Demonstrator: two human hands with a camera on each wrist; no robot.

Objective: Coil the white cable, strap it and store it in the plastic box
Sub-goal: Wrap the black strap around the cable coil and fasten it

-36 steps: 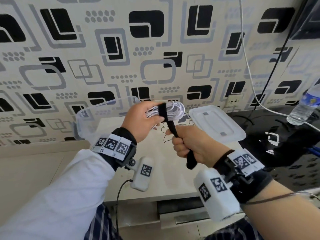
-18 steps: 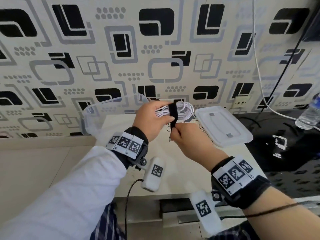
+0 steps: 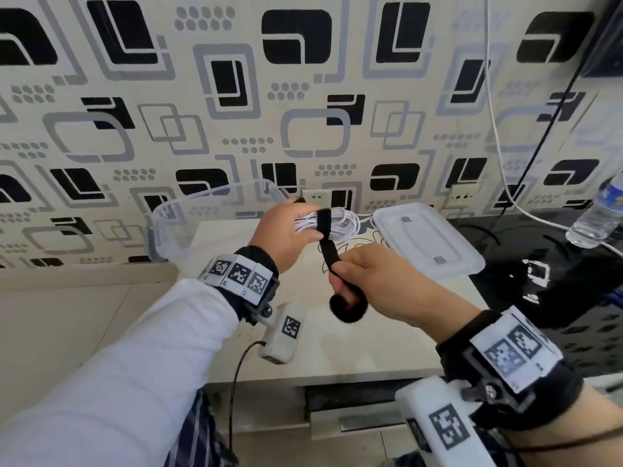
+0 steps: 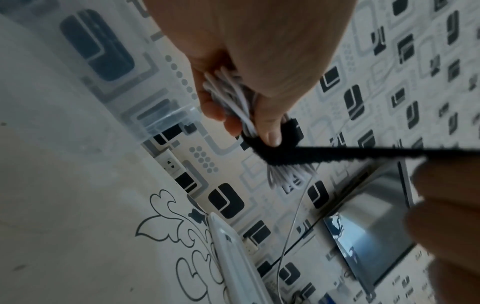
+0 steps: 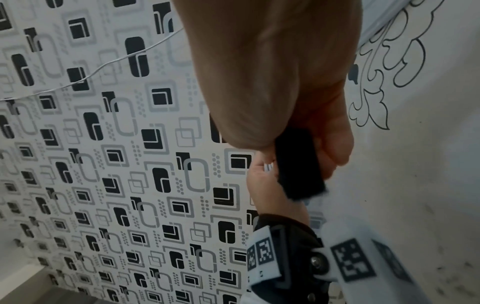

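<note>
My left hand [image 3: 286, 230] grips the coiled white cable [image 3: 340, 224] above the table, thumb pressing the black strap [image 3: 324, 224] wrapped round the coil. In the left wrist view the thumb [image 4: 270, 131] pins the strap [image 4: 337, 153] against the white cable [image 4: 233, 96]. My right hand [image 3: 374, 281] holds the strap's free tail, pulled down and toward me, its end curling below the fist. The right wrist view shows that strap [image 5: 296, 164] between my fingers. The clear plastic box [image 3: 188, 224] stands behind my left hand, hand and coil apart from it.
The box's lid [image 3: 428, 241] lies flat on the pale table [image 3: 354, 338] to the right. A black surface [image 3: 556, 291] with a water bottle [image 3: 596, 217] sits further right. Another white cable [image 3: 495, 112] hangs down the patterned wall.
Half a second ago my right hand was close under the coil at the strap; now it has drawn back toward me, pulling the strap tail taut. The left hand kept its grip.
</note>
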